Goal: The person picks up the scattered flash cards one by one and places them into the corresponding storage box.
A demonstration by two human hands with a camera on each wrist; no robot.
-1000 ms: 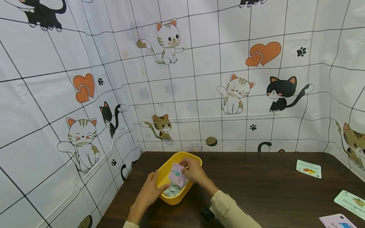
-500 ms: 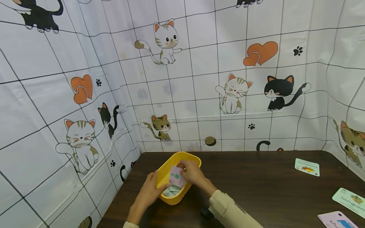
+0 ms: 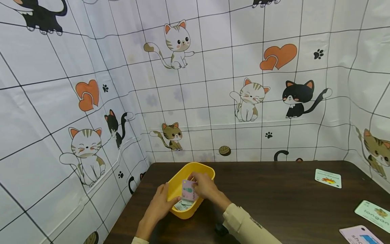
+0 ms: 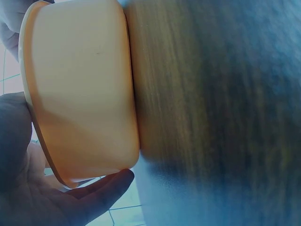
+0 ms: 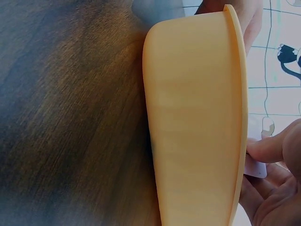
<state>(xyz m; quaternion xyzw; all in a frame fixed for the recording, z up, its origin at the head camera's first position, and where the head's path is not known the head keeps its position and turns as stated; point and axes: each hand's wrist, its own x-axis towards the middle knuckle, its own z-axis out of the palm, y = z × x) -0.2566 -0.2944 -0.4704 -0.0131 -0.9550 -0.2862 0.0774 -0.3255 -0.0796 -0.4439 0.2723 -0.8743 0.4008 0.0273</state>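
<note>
A yellow plastic bin stands on the dark table, with several picture cards lying in its near end. My left hand holds the bin's left side, its thumb over the near rim; in the left wrist view a finger lies along the bin wall. Between the thumb and fingers of my right hand is a pink word card, low inside the bin above the other cards. The right wrist view shows this card partly behind the rim.
On the table's right side lie a green-edged fruit card, a "longan" card and another pink card. A small black object sits by the right sleeve. A cat-print curtain surrounds the table.
My right hand has lowered the pink card a little deeper into the bin, and the card has turned more upright. The left hand keeps its place on the bin.
</note>
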